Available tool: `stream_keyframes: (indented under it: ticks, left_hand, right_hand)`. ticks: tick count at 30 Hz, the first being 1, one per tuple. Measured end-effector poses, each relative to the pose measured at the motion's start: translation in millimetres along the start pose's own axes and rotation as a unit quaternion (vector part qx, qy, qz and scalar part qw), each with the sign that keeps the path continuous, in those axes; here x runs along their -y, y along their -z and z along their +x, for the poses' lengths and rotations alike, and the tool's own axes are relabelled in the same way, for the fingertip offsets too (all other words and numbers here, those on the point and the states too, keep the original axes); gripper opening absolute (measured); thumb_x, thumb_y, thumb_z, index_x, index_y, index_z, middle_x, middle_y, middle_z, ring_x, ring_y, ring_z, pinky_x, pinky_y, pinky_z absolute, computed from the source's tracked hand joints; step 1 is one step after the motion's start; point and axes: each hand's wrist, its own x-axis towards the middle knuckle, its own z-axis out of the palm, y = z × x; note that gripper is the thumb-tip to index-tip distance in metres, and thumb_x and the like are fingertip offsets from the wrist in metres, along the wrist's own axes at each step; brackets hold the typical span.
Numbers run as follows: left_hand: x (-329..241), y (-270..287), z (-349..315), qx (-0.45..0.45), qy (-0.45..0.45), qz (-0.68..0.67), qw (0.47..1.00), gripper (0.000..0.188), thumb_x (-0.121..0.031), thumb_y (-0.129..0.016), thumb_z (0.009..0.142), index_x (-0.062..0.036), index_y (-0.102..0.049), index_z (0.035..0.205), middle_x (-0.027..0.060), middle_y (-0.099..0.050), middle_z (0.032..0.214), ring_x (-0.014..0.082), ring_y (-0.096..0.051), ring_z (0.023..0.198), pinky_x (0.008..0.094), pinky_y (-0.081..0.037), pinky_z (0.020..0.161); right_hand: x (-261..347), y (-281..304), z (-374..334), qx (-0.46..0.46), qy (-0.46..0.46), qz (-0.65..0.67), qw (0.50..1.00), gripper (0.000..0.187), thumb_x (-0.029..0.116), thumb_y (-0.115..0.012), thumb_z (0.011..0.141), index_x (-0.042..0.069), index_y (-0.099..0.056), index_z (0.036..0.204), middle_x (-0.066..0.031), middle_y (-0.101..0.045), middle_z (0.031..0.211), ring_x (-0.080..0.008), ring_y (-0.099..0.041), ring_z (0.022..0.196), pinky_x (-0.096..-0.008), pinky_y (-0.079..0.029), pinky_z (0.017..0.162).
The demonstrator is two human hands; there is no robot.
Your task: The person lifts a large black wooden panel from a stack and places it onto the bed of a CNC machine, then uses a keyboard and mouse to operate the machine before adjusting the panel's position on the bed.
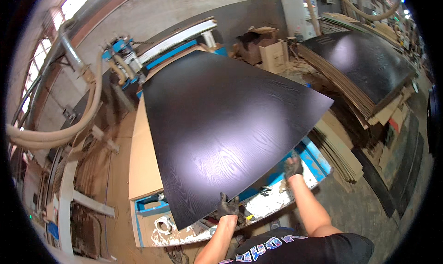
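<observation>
A large black panel (221, 111) with a wood-grain surface lies slanted across a blue-and-white machine table (272, 194). My left hand (228, 205), in a dark glove, grips its near edge, with the thumb up against the top face and the other fingers mostly hidden. Farther right, my right hand (293, 168), also gloved, is just short of the same edge, over the table's blue end. Its fingers are loosely bent and a little apart, with nothing visible in them. Whether they touch the panel's underside is unclear.
Under the panel's left side shows a tan board (143, 157). A white ring-shaped fitting (163, 225) sits on the table's near left corner. At right stands a stack of dark panels (364, 65), with board strips (339, 148) on the floor. A thick hose (60, 137) hangs at left.
</observation>
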Motion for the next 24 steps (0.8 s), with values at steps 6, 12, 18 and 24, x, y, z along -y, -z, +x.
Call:
stream_keyframes:
  ticks: [6,12,18,24]
  left_hand:
    - [-86,45,-35,-0.008,-0.109,0.070,0.992,0.032,-0.030,-0.066,0.091,-0.0177,-0.058,0.120,0.0020,-0.061,0.115,0.0240,-0.059,0.104,0.0386,-0.053,0.070]
    - [-138,72,-91,-0.090,-0.231,0.042,0.968,0.044,-0.031,-0.064,0.091,-0.0119,-0.055,0.129,0.0094,-0.060,0.123,0.0307,-0.061,0.105,0.0492,-0.049,0.079]
    - [-187,167,-69,-0.037,-0.332,0.017,0.942,0.050,-0.025,-0.060,0.091,-0.0074,-0.052,0.137,0.0112,-0.058,0.133,0.0347,-0.057,0.117,0.0516,-0.047,0.099]
    - [-280,177,19,-0.190,-0.258,0.108,0.941,0.074,-0.046,-0.062,0.087,-0.0140,-0.037,0.149,0.0108,-0.044,0.148,0.0326,-0.040,0.134,0.0540,-0.028,0.113]
  right_hand:
    - [66,17,43,-0.032,0.102,0.001,0.994,0.104,0.068,-0.062,0.081,0.011,-0.016,0.155,-0.0130,-0.026,0.157,-0.0331,-0.026,0.144,-0.0473,-0.029,0.113]
    - [76,21,8,0.140,0.051,0.061,0.987,0.072,0.050,-0.061,0.089,0.014,-0.040,0.148,-0.0070,-0.044,0.148,-0.0345,-0.039,0.136,-0.0531,-0.026,0.116]
    - [39,25,-47,0.090,0.006,0.016,0.996,0.069,0.038,-0.069,0.080,0.015,-0.049,0.142,-0.0094,-0.053,0.141,-0.0380,-0.051,0.124,-0.0592,-0.043,0.101]
    - [-1,-86,-27,0.200,0.025,0.012,0.979,0.039,0.018,-0.059,0.087,0.006,-0.057,0.125,-0.0101,-0.059,0.128,-0.0276,-0.058,0.113,-0.0423,-0.044,0.103]
